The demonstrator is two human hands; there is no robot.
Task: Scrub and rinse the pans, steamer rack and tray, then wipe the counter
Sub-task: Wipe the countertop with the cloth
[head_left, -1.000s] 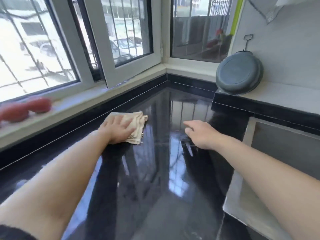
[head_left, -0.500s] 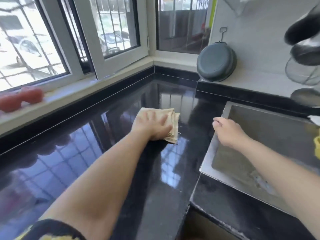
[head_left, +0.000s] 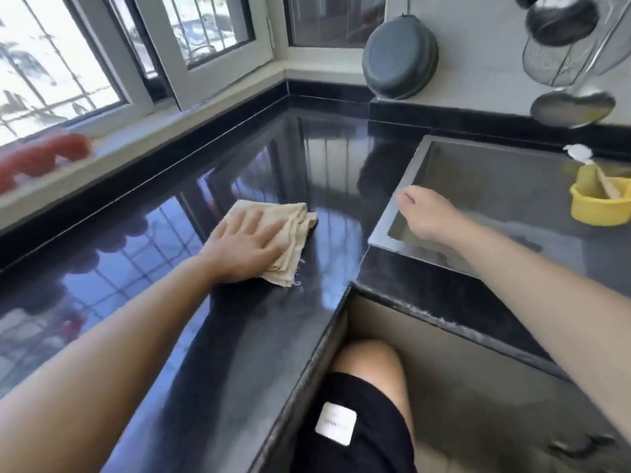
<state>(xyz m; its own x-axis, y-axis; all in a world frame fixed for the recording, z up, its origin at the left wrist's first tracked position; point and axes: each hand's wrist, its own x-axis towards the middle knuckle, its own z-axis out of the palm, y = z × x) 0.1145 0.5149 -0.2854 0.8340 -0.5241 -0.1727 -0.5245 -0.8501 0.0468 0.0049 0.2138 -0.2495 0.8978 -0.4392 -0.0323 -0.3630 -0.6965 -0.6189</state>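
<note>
left hand [head_left: 247, 245] lies flat w/ fingers spread straight, pressing down on a folded beige cloth [head_left: 285, 242] that sits on the glossy black stone counter [head_left: 239, 336]; cloth's frayed edge sticks out past the fingertips toward the sink side. right hand [head_left: 425, 215] hangs over the near left corner of the sink, fingers loosely curled, holding nothing, can't tell if it touches the rim. the counter is l-shaped, wraps the corner under the windows, reflects window bars & sky; its nearer part looks duller & streaky. rectangular stainless steel sink [head_left: 386, 230] is set into the counter on the right, just beside the cloth's stretch of stone. white-framed barred windows [head_left: 211, 35] run along the back & left, pale sill below. dark grey round pan [head_left: 399, 59] w/ a wire handle leans upright against the grey wall on a pale ledge behind the sink. upper right: a shiny dark pot [head_left: 560, 18] & a wire mesh strainer [head_left: 549, 63] hang from a rack, a round steel ladle-like piece [head_left: 573, 107] below them, blurred. small yellow plastic tub [head_left: 602, 203] w/ sthg pale stuck in it is at the sink's far right edge; white scrap [head_left: 577, 152] just behind it. red round items [head_left: 44, 158] on the left sill, blurred. bottom centre: person's knee & black shorts w/ a white square label [head_left: 336, 423], in front of the counter edge.
</note>
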